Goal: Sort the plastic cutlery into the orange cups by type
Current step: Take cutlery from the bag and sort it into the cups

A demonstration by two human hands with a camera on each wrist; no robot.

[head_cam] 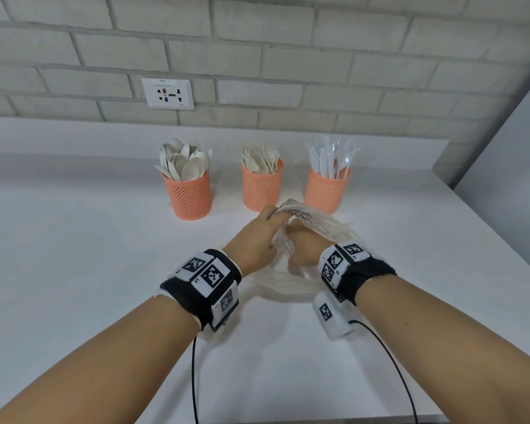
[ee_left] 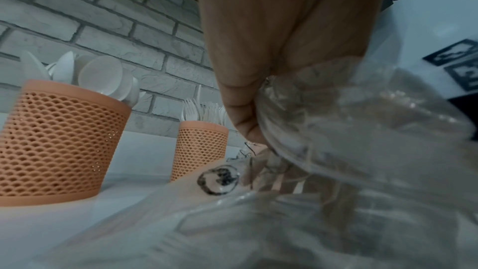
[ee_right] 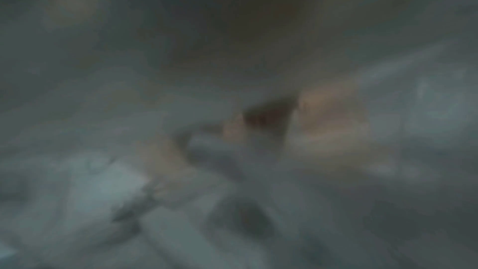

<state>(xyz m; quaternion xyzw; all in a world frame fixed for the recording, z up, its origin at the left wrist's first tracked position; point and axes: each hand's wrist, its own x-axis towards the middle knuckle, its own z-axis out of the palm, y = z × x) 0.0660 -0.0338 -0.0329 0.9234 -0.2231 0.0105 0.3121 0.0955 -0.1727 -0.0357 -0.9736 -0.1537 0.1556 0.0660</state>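
Note:
Three orange mesh cups stand in a row at the back: spoons in the left cup (head_cam: 190,194), forks in the middle cup (head_cam: 261,188), knives in the right cup (head_cam: 326,191). In front of them lies a clear plastic bag (head_cam: 285,284) with white cutlery showing faintly inside. My left hand (head_cam: 274,217) grips the bag's upper edge and lifts it up. My right hand (head_cam: 300,243) reaches into the bag, its fingers hidden by the plastic. In the left wrist view my left hand (ee_left: 248,109) pinches the bag (ee_left: 362,130), with the spoon cup (ee_left: 59,140) and fork cup (ee_left: 199,148) behind. The right wrist view is blurred.
The white counter (head_cam: 89,270) runs back to a brick wall with a socket plate (head_cam: 168,93). A grey panel (head_cam: 508,166) bounds the counter on the right. Black cables (head_cam: 194,377) trail from both wristbands toward the near edge.

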